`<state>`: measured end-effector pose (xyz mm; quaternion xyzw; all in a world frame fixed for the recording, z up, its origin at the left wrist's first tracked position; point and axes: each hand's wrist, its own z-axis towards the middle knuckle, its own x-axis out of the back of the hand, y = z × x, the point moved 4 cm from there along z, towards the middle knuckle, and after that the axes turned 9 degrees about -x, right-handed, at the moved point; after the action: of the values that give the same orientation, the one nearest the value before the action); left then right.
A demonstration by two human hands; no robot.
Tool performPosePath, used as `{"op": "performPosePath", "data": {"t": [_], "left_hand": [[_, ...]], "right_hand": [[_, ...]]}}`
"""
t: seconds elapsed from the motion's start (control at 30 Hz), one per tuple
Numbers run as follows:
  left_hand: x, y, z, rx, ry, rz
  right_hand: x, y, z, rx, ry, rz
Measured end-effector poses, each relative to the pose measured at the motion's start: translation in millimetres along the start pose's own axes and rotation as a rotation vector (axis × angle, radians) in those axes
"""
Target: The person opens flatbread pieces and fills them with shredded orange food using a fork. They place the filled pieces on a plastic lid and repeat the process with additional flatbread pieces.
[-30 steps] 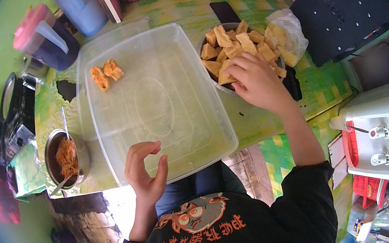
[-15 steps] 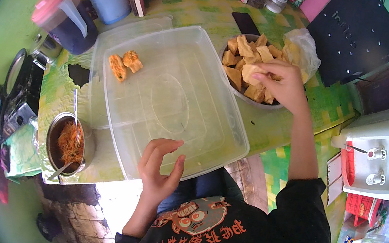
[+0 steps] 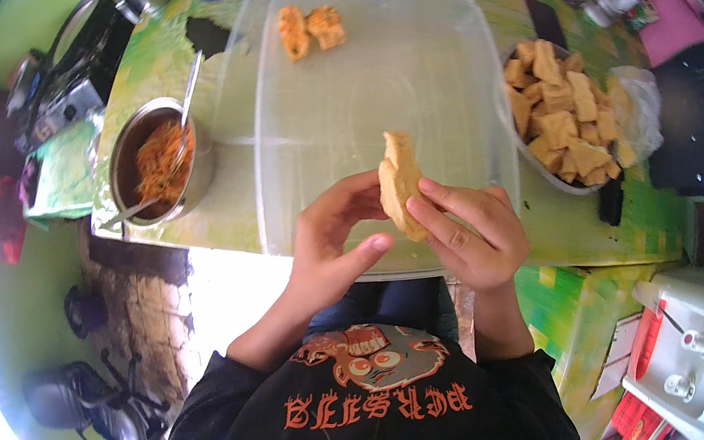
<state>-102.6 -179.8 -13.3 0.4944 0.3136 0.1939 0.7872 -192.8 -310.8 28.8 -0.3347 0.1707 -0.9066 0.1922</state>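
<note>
From the head camera, looking straight down: both hands meet over the near edge of the tabletop, and the piece of fried tofu (image 3: 400, 182) sits between them. The right hand (image 3: 467, 236) has its fingers closed on the piece from the right, the left hand (image 3: 336, 236) cups it from the left with the thumb pressing in. It looks like the opening step, the puff being worked apart; the next move calls for a gentle pull with both thumbs so the skin splits without tearing through.

Under the hands lies the clear plastic tub (image 3: 339, 119), nearly bare, with 2 filled pieces (image 3: 311, 28) up at its far left corner. At the tabletop's left edge stands a metal pot of orange shredded filling (image 3: 158, 161) with a spoon (image 3: 184, 102) leaning in it. At the right edge, the bowl of plain tofu pieces (image 3: 560, 114), heaped high, and a crumpled plastic bag (image 3: 638, 103) just beside it. The tub's near rim sits right below the wrists, nothing else crowds them.
</note>
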Motion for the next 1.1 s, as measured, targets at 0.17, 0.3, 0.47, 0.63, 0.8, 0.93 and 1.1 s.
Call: {"op": "performPosePath", "data": {"t": [0.17,0.3,0.47,0.63,0.8,0.93,1.1], "left_hand": [[2,-4,-1,0.199,0.014,-0.067],[2,-8,-2,0.237,0.048,-0.129],[3,-10,-2,0.228,0.066,-0.148],[5,-10,-2,0.179,0.079,-0.05],[2,-10,-2,0.176,0.055,0.01],[0,-10,-3,0.212,0.065,0.021],[0,-9,-2,0.211,0.052,-0.008]], "right_hand": [[-8,-3,-6,0.06,-0.044,-0.042],[-8,1,-9,0.051,-0.048,-0.033],[-11,3,-5,0.044,-0.089,0.057],[-14,17,-4,-0.47,-0.163,0.438],[-23,24,-5,-0.517,-0.225,0.547],[-24,31,-10,-0.66,-0.276,0.611],[-26,31,-14,-0.765,-0.319,0.639]]}}
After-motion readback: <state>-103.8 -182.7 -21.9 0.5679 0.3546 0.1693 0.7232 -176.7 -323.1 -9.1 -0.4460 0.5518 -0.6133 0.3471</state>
